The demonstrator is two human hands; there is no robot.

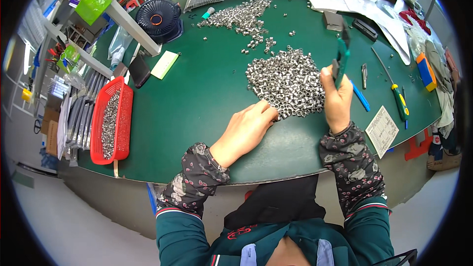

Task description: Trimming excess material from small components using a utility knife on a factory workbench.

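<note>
A heap of small silvery metal rings (pixel 288 81) lies on the green tabletop in front of me. At its near left edge rests my left hand (pixel 249 127), fingers curled down and pressed together at the rings; whatever is between the fingertips is hidden. My right hand (pixel 337 101) is closed around a green-handled tool (pixel 341 59) with a dark upper end, held upright at the right side of the heap. The angle does not show exactly what kind of tool it is.
More rings (pixel 241 19) spread out farther back. On the left stand a red basket (pixel 125 123) of small metal parts and a black fan (pixel 158 18). A blue pen (pixel 360 96), a screwdriver (pixel 399 101) and a paper slip (pixel 382 131) lie on the right.
</note>
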